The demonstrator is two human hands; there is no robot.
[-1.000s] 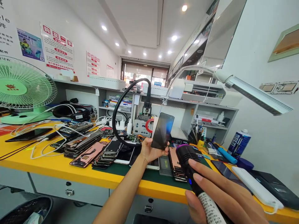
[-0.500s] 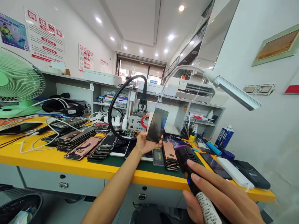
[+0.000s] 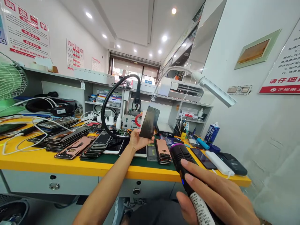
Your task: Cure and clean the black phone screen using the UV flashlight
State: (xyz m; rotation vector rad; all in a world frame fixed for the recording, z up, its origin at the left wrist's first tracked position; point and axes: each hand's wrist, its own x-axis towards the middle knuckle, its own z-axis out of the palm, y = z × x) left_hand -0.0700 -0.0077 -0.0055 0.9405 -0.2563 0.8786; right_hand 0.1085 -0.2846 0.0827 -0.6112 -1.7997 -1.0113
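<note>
My left hand (image 3: 139, 141) grips a dark smartphone (image 3: 150, 122) by its lower end, holding it tilted above the bench with the screen side facing me. My right hand (image 3: 215, 190) is closed around a black flashlight (image 3: 184, 156) with a purple ring at its head and a printed white label on its handle. A small blue light glows on the flashlight's side. Its head points up and left, apart from the phone. Below and right of the phone lies a stack of copper-backed phone screens (image 3: 163, 150). White-edged phones lie partly hidden behind my left wrist.
Stacks of phone screens (image 3: 67, 137) and white cables (image 3: 35, 125) cover the bench's left side. A black flexible hose (image 3: 105, 109) arches left of the phone. At right stand a blue spray can (image 3: 211, 133) and a white power bank (image 3: 219, 162). A lamp (image 3: 217, 90) hangs above.
The view has swung slightly to the right, so the bench and wall appear farther left. Both hands keep their grips, on the phone and the flashlight.
</note>
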